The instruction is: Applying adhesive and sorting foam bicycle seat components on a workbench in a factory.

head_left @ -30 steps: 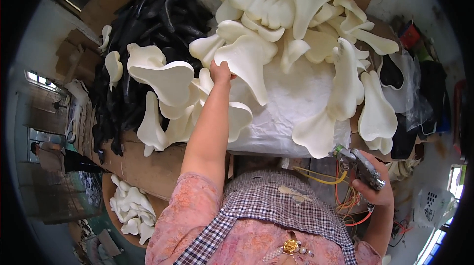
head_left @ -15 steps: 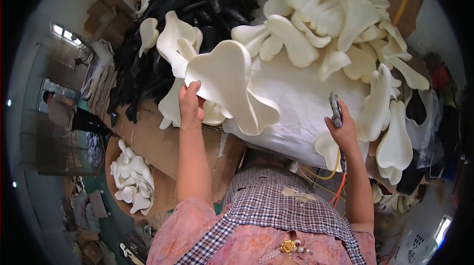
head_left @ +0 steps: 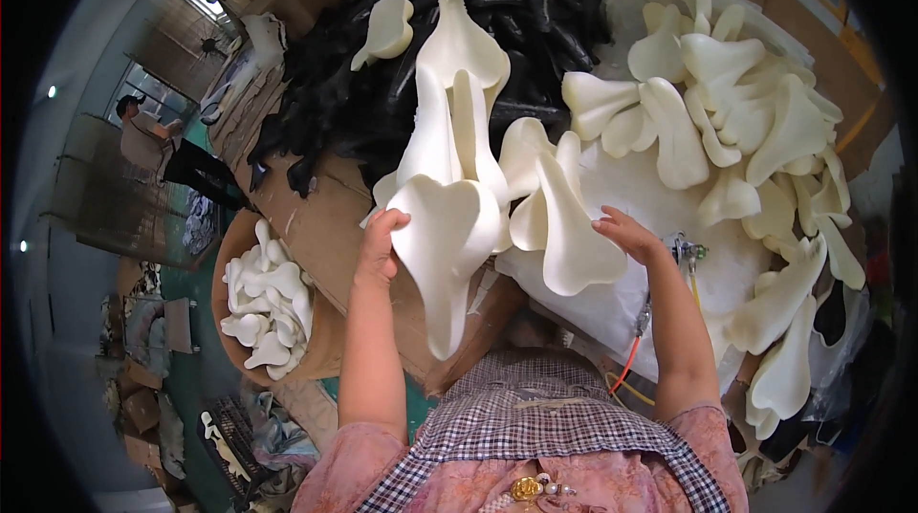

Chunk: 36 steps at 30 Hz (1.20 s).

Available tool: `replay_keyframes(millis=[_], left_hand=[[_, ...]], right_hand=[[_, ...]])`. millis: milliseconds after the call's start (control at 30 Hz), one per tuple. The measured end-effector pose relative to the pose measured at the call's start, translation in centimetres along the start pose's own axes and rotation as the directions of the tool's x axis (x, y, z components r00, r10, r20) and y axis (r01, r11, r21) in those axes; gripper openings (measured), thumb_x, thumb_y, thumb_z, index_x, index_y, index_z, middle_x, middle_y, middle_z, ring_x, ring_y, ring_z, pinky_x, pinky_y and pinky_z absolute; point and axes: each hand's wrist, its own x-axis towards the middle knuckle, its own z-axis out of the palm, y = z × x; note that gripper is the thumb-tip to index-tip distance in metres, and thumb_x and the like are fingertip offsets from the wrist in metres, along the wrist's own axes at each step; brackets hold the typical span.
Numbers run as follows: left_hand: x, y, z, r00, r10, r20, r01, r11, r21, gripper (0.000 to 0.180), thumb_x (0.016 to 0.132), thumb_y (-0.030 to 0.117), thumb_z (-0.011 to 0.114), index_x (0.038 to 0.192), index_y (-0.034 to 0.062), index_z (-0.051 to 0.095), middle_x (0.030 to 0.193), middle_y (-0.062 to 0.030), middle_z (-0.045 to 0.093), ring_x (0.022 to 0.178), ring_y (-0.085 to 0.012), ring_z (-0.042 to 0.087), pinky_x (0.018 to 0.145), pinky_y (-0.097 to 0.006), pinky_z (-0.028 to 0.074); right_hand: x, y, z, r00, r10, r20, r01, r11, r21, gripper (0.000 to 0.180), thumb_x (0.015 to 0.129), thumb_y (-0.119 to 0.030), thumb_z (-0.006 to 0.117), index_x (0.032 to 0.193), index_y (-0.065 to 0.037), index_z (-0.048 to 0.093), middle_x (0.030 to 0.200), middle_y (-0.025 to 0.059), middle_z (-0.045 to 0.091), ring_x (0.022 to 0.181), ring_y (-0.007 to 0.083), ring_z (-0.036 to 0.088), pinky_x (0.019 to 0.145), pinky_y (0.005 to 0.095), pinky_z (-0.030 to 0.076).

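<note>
My left hand (head_left: 382, 243) is closed on the edge of a cream, bicycle-saddle-shaped foam pad (head_left: 446, 240), its wide lobed end up and its narrow end hanging toward me. More cream foam pads (head_left: 449, 130) overlap just behind it. My right hand (head_left: 631, 234) has its fingers stretched out and apart, with the fingertips at the edge of another foam pad (head_left: 574, 236); whether they touch it I cannot tell. Close to the right wrist, a small metal air tool (head_left: 684, 251) with a hose rests on the white sheet (head_left: 612, 178).
A large heap of cream pads (head_left: 746, 83) covers the right side. Black shiny pieces (head_left: 335, 83) are piled at the back left. A round bin (head_left: 235, 250) of white pads stands by the cardboard (head_left: 330, 217). Yellow and orange hoses (head_left: 629, 360) hang near me. Another person (head_left: 158, 145) stands far left.
The air tool has left my right hand and lies on the sheet. That hand has moved left to the pads. My left hand's pad has come lower and nearer, and the view has shifted.
</note>
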Motion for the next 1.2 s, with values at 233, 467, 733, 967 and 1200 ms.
replay_keyframes(millis=[233, 467, 733, 967, 1200], left_hand=[[2.4, -0.5, -2.1, 0.953, 0.117, -0.278, -0.071, 0.983, 0.172, 0.032, 0.074, 0.010, 0.052, 0.103, 0.0017, 0.059, 0.089, -0.0077, 0.063, 0.078, -0.0184, 0.061, 0.072, -0.031, 0.050], [2.6, -4.7, 0.8, 0.976, 0.213, -0.045, -0.206, 0.971, 0.118, 0.020, 0.087, 0.008, 0.060, 0.106, 0.0035, 0.059, 0.091, -0.0012, 0.063, 0.080, -0.0087, 0.058, 0.071, -0.024, 0.048], [4.3, -3.6, -6.2, 0.965, 0.167, -0.203, -0.248, 0.838, -0.486, 0.025, 0.091, 0.019, 0.056, 0.113, 0.0061, 0.058, 0.100, -0.0021, 0.063, 0.091, -0.0129, 0.060, 0.082, -0.029, 0.049], [14.0, -6.5, -13.6, 0.932, 0.338, -0.130, -0.323, 0.938, 0.128, 0.035, 0.083, 0.011, 0.062, 0.117, 0.0048, 0.058, 0.104, -0.0031, 0.063, 0.099, -0.0146, 0.057, 0.091, -0.031, 0.042], [12.5, -2.7, -13.9, 0.903, 0.430, 0.021, -0.429, 0.895, 0.118, 0.031, 0.062, 0.003, 0.077, 0.091, 0.0046, 0.067, 0.108, 0.0008, 0.052, 0.098, -0.0128, 0.051, 0.088, -0.028, 0.041]], right_hand=[[6.3, -4.1, 3.4, 0.996, -0.012, 0.090, 0.006, 0.998, 0.066, 0.106, 0.069, -0.036, 0.077, 0.147, -0.004, 0.013, 0.120, 0.0215, 0.054, 0.098, 0.0265, 0.060, 0.085, 0.0371, 0.049], [7.1, -8.0, 9.1, 0.887, -0.233, -0.398, 0.210, 0.972, -0.102, 0.096, 0.065, -0.026, 0.071, 0.143, 0.002, 0.023, 0.095, 0.0189, 0.064, 0.082, 0.0278, 0.064, 0.077, 0.0345, 0.051], [6.3, -12.3, 10.2, 0.856, -0.305, -0.418, 0.127, 0.907, -0.401, 0.095, 0.065, -0.032, 0.066, 0.143, 0.002, 0.023, 0.090, 0.0171, 0.065, 0.083, 0.0294, 0.065, 0.078, 0.0372, 0.050], [5.9, -15.2, 12.7, 0.880, -0.299, -0.370, 0.078, 0.858, -0.507, 0.084, 0.066, -0.032, 0.063, 0.139, -0.005, 0.032, 0.094, 0.0193, 0.065, 0.087, 0.0324, 0.064, 0.081, 0.0393, 0.049], [4.3, -14.6, 15.8, 0.850, -0.380, -0.366, 0.135, 0.828, -0.545, 0.079, 0.067, -0.025, 0.063, 0.138, -0.004, 0.034, 0.097, 0.0202, 0.064, 0.086, 0.0314, 0.064, 0.081, 0.0375, 0.049]])
